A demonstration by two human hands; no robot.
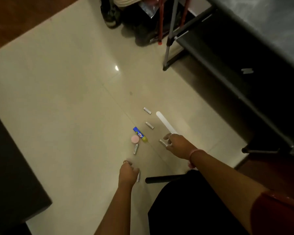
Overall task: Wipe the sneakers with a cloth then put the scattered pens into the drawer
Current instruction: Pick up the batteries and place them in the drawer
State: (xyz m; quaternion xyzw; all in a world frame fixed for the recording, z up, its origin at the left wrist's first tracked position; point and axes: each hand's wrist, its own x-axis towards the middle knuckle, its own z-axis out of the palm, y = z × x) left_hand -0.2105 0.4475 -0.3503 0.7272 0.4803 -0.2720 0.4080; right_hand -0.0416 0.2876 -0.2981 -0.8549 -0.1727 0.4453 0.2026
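From overhead, both hands are down on the floor (58, 99). The right hand (176, 144) pinches a small silver pen (163, 142); the left hand (128, 172) curls round another (138, 177). Three silver pens, at (147, 110), (149, 125) and (135, 148), remain scattered, so gathering looks barely begun. Open tile left; a dark cabinet (244, 78) crowds the right.

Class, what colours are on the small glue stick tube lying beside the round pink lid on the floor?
Blue body with a yellow end: the small glue stick tube, head view.
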